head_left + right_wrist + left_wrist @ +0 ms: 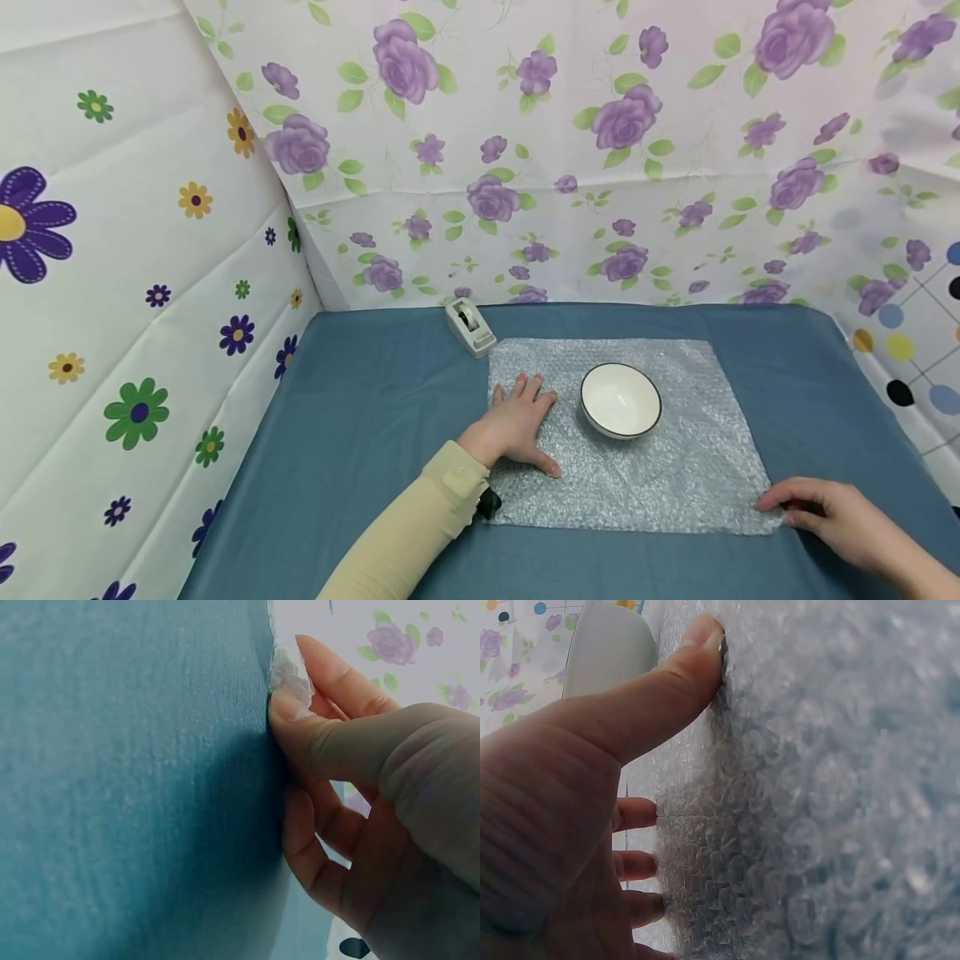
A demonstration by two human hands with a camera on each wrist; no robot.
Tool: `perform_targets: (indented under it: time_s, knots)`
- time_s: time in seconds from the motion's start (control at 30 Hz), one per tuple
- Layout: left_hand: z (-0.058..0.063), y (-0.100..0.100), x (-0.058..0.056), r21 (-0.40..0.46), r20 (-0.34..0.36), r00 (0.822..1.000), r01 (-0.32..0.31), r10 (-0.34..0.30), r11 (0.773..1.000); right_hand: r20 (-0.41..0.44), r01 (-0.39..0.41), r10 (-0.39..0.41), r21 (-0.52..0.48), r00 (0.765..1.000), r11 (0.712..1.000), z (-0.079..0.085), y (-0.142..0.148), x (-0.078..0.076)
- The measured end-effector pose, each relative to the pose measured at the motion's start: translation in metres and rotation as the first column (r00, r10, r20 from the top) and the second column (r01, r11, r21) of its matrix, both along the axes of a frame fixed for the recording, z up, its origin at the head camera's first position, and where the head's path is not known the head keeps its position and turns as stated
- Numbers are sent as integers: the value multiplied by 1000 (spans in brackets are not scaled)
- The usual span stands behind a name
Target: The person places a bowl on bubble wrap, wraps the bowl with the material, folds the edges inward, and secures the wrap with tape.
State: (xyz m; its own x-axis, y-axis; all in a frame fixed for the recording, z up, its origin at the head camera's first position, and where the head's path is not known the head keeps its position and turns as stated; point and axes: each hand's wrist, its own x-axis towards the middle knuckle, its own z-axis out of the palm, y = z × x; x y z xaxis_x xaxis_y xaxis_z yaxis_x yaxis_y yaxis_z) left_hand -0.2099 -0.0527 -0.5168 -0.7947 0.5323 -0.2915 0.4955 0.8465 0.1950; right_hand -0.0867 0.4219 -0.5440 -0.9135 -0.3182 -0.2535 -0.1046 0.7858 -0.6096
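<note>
A sheet of bubble wrap [697,467] lies flat on the blue tablecloth. On it, right of its middle, stands a white bowl [620,402] with a dark rim. My left hand [519,423] rests spread on the sheet's left part, beside the bowl; in the left wrist view its thumb [671,682] and fingertips press the bubble wrap. At the near right corner my right hand [832,518] pinches the sheet's edge. The right wrist view shows that corner [291,679] between thumb and forefinger, close over the cloth, with the other fingers curled beneath.
A white tape dispenser [471,327] stands at the back, by the sheet's far left corner. Blue cloth [360,417] covers the table. Flowered curtains [491,150] hang behind it and along both sides.
</note>
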Motion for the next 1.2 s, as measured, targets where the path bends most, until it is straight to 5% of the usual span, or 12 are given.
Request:
perform_targets:
  time_s: [0.37, 0.53, 0.73, 0.83, 1.2]
  knots:
    - [-1, 0, 1, 6, 4, 1000, 1, -1, 1000, -209, -142, 132, -31, 969, 989, -8, 0, -8]
    - [0, 0, 1, 4, 3, 1000, 1, -1, 1000, -292, -101, 115, 61, 949, 993, -8, -5, -12]
    - [0, 0, 1, -2, 13, 1000, -1, 1, 1000, -477, -110, 162, 134, 864, 985, -10, -6, -17]
    - [0, 0, 0, 1, 16, 1000, -3, 3, 1000, -511, -109, 179, 164, 841, 980, -10, -6, -21]
    - [1, 0, -1, 2, 12, 1000, -4, 4, 1000, -477, -82, 159, 178, 864, 981, -8, -5, -32]
